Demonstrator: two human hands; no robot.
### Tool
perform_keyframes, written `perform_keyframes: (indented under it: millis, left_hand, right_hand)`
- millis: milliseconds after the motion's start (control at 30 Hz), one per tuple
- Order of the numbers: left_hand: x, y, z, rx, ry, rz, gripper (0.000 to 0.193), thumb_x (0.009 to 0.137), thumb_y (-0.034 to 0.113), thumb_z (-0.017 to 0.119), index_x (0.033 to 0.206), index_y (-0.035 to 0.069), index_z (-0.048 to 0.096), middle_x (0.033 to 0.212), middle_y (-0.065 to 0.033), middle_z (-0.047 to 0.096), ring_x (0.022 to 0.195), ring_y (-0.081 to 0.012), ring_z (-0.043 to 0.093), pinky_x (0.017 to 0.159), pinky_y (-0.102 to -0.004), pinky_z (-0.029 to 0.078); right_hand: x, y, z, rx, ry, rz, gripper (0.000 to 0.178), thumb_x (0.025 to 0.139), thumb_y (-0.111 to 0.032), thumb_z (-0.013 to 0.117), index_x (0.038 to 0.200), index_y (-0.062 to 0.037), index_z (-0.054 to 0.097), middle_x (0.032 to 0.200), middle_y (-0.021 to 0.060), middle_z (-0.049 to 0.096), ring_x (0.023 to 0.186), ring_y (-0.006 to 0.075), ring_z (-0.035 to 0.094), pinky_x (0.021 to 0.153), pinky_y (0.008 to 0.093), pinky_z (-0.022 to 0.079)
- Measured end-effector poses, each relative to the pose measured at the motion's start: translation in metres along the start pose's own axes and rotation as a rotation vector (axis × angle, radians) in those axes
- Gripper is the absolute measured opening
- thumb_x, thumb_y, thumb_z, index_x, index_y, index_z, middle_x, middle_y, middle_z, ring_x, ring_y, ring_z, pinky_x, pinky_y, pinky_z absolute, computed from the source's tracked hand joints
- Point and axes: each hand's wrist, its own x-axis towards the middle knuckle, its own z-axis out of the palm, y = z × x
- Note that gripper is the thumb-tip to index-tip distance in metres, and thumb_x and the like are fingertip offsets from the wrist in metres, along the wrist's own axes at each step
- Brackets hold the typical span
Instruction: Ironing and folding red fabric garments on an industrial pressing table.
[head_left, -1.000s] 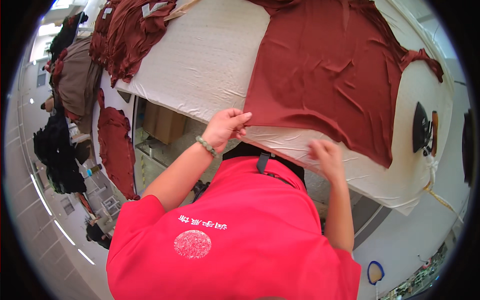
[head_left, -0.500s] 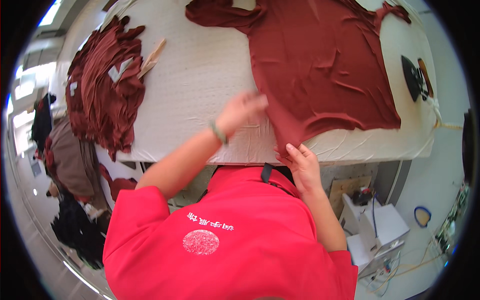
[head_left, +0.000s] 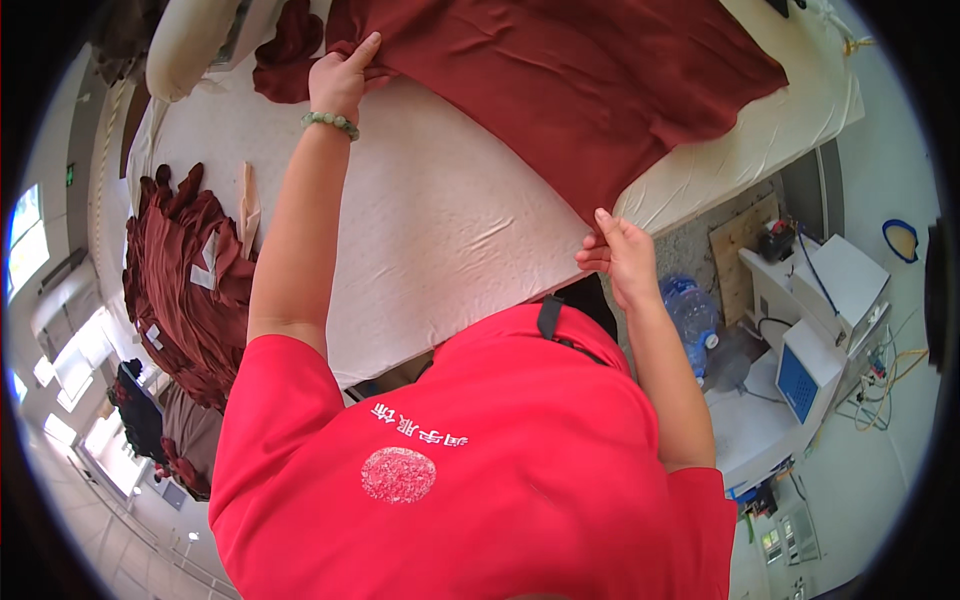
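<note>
A dark red shirt [head_left: 570, 80] lies spread over a padded, cream-covered table [head_left: 430, 230], its upper part running out of view at the top. My left hand [head_left: 341, 80], with a green bead bracelet on its wrist, pinches the shirt's edge near a sleeve [head_left: 288, 55] at the far left. At the near corner of the hem, my right hand [head_left: 622, 255] holds the cloth between thumb and fingers. Between both hands the shirt's side edge runs as a fairly straight diagonal.
A heap of dark red garments [head_left: 185, 290] with pale tags lies on the table's left end, a peach strip [head_left: 249, 210] beside it. Right of the table are a large blue-tinted bottle [head_left: 690, 315] and a white machine [head_left: 800, 370]. A padded cream form [head_left: 190, 45] stands at the far left.
My left hand has reached far forward and left and now grips the shirt near its sleeve. My right hand keeps the hem corner. The view has turned, and the iron has left sight almost entirely.
</note>
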Motion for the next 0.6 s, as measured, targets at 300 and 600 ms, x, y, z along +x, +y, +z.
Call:
perform_keyframes:
  millis: [300,600]
  left_hand:
    - [-0.008,0.007,0.010,0.408,0.078,0.008,0.040,0.084,0.033,0.085,0.094,-0.001,0.066,0.079,-0.0085,0.071,0.060,-0.0173,0.068,0.053,-0.0248,0.052]
    - [-0.007,0.012,-0.021,0.032,-0.389,-0.037,0.041,0.093,0.029,0.076,0.110,-0.006,0.063,0.093,-0.0133,0.074,0.079,-0.0189,0.073,0.070,-0.0261,0.058]
  right_hand:
    - [-0.019,0.003,0.024,0.044,0.008,0.061,0.026,0.098,-0.031,0.069,0.098,-0.0060,0.064,0.089,0.0093,0.073,0.071,0.0152,0.071,0.061,0.0295,0.060]
    - [-0.018,-0.006,0.017,0.129,0.027,0.170,0.022,0.098,-0.027,0.070,0.102,-0.0064,0.065,0.091,0.0089,0.074,0.071,0.0129,0.070,0.063,0.0291,0.060]
